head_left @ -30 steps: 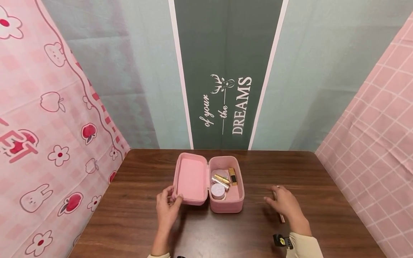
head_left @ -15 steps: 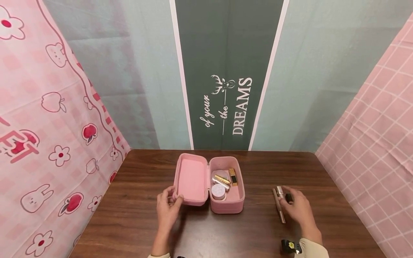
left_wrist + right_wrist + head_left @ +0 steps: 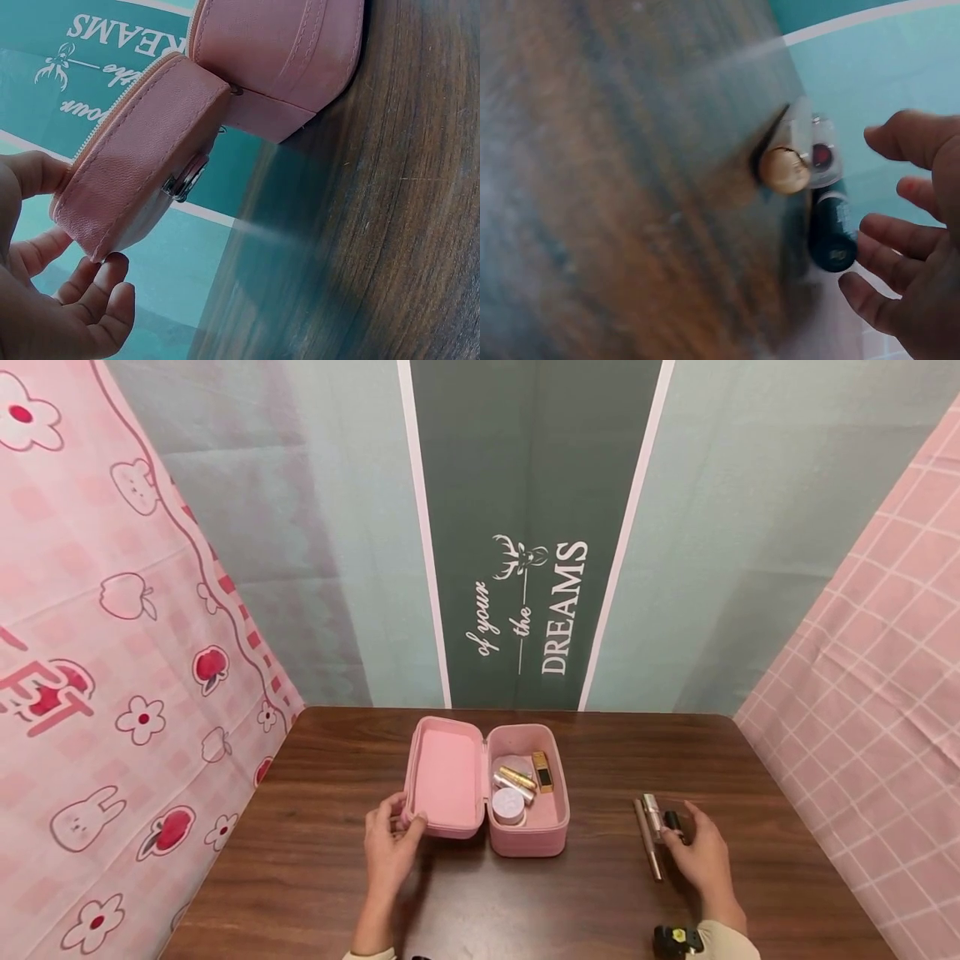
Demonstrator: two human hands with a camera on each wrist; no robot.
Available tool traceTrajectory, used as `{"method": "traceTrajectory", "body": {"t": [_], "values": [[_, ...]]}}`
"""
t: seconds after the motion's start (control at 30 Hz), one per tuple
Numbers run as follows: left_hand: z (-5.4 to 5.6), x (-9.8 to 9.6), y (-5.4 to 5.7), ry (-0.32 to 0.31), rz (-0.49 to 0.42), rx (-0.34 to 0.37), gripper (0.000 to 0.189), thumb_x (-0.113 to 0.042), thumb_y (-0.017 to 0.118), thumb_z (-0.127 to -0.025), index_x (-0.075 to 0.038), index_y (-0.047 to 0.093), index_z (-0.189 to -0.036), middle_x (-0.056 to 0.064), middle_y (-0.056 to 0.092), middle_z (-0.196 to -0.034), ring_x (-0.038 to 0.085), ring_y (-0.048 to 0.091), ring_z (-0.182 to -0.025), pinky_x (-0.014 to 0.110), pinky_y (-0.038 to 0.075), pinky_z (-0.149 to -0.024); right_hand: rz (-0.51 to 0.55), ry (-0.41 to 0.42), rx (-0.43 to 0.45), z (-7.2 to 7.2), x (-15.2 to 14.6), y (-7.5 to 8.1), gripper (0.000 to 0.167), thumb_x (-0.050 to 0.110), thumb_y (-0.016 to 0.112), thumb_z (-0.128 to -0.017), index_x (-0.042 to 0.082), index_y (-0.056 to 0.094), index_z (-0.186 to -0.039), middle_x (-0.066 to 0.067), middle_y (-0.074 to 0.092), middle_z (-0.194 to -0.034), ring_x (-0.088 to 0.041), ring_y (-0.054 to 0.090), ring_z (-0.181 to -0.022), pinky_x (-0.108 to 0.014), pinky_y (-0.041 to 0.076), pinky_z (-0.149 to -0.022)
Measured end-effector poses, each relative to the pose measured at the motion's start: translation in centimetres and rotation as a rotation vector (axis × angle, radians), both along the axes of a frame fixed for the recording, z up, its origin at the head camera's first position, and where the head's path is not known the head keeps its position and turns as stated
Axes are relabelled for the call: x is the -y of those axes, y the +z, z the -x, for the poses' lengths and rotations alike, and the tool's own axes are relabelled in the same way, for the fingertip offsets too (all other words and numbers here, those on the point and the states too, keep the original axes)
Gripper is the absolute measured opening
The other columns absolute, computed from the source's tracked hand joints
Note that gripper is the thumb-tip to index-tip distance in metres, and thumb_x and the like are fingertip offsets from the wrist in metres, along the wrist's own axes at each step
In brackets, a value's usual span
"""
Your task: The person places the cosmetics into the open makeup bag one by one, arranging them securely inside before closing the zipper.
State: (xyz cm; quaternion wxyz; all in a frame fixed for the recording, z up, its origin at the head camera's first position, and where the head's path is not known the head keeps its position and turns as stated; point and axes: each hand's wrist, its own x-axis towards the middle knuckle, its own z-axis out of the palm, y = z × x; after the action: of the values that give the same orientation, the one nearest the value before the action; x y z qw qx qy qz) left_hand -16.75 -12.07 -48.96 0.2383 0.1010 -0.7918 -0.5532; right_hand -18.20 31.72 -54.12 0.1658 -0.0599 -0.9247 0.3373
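My left hand [image 3: 390, 843] grips the near left corner of the raised lid [image 3: 448, 781] of a pink cosmetic case [image 3: 528, 842]. In the left wrist view, thumb and fingers [image 3: 41, 255] pinch the lid's edge. My right hand [image 3: 703, 864] is at the cosmetics on the right, its fingers spread around but not closed on them. A slim gold-brown tube [image 3: 648, 843], a clear and silver lip gloss tube [image 3: 652, 813] and a black tube [image 3: 672, 822] lie side by side. The right wrist view has the black tube [image 3: 832, 232] closest to the fingertips.
Inside the case are a gold lipstick [image 3: 542, 772], a thin gold tube [image 3: 517, 777], a silver tube [image 3: 513, 787], a round lidded pot [image 3: 508, 807] and a flat round item partly covered. Fabric curtains [image 3: 525, 485] hang behind the wooden table [image 3: 315, 877].
My right hand has drawn back to the right from over the slim tube, baring the lip gloss and black tube, and now stands by the black one. The left hand and lid stay put.
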Motion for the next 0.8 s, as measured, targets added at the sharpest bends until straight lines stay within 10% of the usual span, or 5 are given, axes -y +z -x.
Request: {"method": "traceTrajectory", "body": {"t": [0.8], "values": [[-0.1,0.1,0.2,-0.008,-0.005,0.018,0.038,-0.004,0.072,-0.073,-0.003,0.062,-0.109,0.013,0.052,-0.100,0.022,0.055,-0.077,0.020,0.047,-0.063,-0.119,-0.098,0.247,1.1,-0.7,-0.6,0.039,0.018,0.063,-0.080,-0.014,0.060,-0.102,-0.035,0.049,-0.098,-0.055,0.040,-0.095,-0.058,0.035,-0.078]]}}
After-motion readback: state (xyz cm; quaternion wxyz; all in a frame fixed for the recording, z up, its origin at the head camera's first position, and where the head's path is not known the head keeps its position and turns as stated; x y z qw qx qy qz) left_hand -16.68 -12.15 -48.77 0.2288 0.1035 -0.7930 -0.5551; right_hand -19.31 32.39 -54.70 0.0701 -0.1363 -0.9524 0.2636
